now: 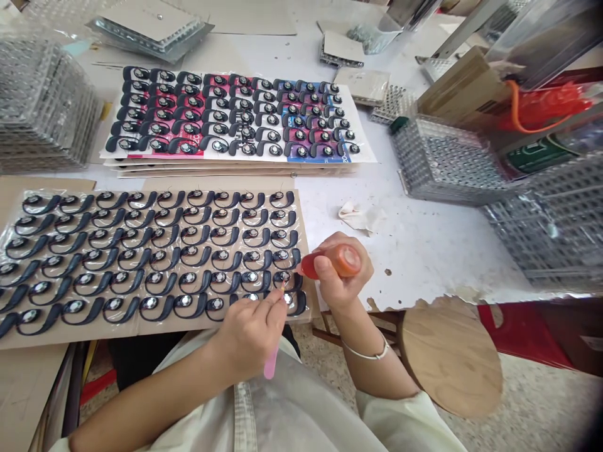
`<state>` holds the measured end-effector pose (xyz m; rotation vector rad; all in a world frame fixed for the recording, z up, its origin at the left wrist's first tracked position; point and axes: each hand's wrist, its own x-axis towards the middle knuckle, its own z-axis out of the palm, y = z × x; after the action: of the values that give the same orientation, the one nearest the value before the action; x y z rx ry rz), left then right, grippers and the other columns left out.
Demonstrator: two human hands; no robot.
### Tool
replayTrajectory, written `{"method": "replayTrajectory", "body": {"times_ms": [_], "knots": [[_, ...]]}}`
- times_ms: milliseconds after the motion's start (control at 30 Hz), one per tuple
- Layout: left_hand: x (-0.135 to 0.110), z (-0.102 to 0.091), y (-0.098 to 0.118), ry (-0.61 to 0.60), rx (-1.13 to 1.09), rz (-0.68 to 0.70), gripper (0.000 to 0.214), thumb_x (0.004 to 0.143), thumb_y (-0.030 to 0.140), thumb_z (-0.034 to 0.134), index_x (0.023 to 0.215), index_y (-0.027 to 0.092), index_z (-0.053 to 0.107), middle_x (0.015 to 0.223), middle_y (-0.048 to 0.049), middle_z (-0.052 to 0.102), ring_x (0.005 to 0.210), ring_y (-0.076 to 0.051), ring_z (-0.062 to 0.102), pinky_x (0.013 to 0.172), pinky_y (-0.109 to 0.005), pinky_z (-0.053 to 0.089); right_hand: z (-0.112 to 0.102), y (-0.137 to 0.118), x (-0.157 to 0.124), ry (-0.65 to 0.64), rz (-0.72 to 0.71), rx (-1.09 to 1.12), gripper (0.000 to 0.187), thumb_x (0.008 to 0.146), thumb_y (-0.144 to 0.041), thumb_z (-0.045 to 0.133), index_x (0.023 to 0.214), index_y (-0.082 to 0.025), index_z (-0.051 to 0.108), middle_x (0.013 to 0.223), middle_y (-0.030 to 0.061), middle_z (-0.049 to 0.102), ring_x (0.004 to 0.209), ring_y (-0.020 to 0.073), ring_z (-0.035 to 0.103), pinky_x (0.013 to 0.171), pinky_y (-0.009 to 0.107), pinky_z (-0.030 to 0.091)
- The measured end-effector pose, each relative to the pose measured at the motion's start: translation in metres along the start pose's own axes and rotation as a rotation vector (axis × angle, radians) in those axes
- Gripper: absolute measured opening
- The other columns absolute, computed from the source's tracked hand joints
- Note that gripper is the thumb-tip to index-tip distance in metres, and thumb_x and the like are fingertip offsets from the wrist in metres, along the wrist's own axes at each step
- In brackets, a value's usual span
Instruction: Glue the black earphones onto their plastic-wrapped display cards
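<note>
Rows of black ear-hook earphone parts (pixel 191 232), each with a round silver speaker, lie on a plastic-covered cardboard sheet (pixel 306 242). My left hand (pixel 254 329) is closed around what look like pink tweezers (pixel 270 366), their tip at an earphone part (pixel 282 276) in the rightmost column. My right hand (pixel 342 282) grips a red-orange squeeze bottle (pixel 348 258), tilted on its side. Its narrow nozzle points left, close to that same part; whether it touches cannot be made out. My left fingers partly cover the parts in the front row.
Behind lies a stack of printed sheets (pixel 362 147) bearing more earphone parts. Piled clear trays stand at the left (pixel 42 107) and right (pixel 452 163). A crumpled white scrap (pixel 360 218) is on the white table (pixel 424 251). A round wooden stool (pixel 452 358) sits below its edge.
</note>
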<state>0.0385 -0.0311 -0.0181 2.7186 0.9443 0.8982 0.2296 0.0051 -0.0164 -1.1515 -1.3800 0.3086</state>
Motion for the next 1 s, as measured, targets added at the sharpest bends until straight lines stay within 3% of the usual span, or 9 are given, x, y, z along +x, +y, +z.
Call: {"method": "replayTrajectory", "body": {"times_ms": [700, 1000], "knots": [[0.0018, 0.0009, 0.0018, 0.011, 0.008, 0.0, 0.017, 0.085, 0.006, 0.046, 0.095, 0.009, 0.059, 0.101, -0.0127, 0.072, 0.062, -0.016, 0.067, 0.054, -0.028, 0.053, -0.0014, -0.0017, -0.002, -0.066, -0.032, -0.045, 0.019, 0.078, -0.034, 0.067, 0.084, -0.02, 0.056, 0.064, -0.0018, 0.056, 0.05, 0.0125, 0.053, 0.046, 0.028, 0.042], [0.0043, -0.0007, 0.0025, 0.034, 0.008, -0.009, 0.017, 0.087, 0.007, 0.044, 0.091, 0.011, 0.059, 0.1, -0.0127, 0.072, 0.063, -0.016, 0.068, 0.053, -0.026, 0.053, -0.0007, -0.0066, 0.002, -0.089, -0.204, -0.038, 0.019, 0.077, -0.028, 0.068, 0.089, -0.019, 0.057, 0.061, -0.0016, 0.057, 0.051, 0.0125, 0.05, 0.045, 0.027, 0.042]]}}
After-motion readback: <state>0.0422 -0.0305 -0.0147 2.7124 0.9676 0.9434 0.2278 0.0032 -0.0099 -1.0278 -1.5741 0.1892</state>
